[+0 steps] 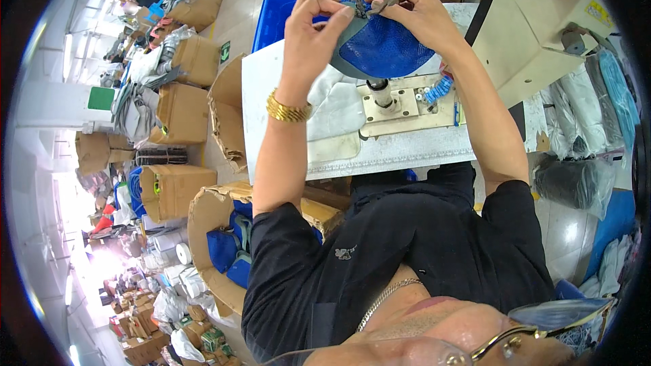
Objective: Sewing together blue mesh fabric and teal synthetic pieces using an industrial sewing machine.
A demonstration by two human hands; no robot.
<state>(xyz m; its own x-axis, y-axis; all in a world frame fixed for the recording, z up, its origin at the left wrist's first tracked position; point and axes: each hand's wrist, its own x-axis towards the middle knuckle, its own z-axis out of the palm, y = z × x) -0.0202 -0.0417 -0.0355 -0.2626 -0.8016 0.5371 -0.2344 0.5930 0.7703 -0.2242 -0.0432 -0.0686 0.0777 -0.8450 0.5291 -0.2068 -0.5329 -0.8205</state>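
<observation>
A curved blue mesh piece with a grey border (388, 47), which looks like a shoe upper, is under the head of a cream sewing machine (522, 41). My left hand (315, 24) pinches its grey border on the left, thumb and forefinger close to the presser foot (361, 8). On the other side, my right hand (419, 17) is closed on the piece's upper right edge, next to the needle area. Both hands are raised above the white table (271, 95). Beneath the piece stands a short metal post (382, 93) on the machine's bed. The fingers partly hide the stitching point.
Behind the table is a blue plastic bin (271, 17). An open cardboard box (200, 230) with blue and grey pieces stands to my left. Small blue coiled parts (437, 89) lie beside the post. Plastic-wrapped bundles (575, 179) are at the right, and several cartons line the left.
</observation>
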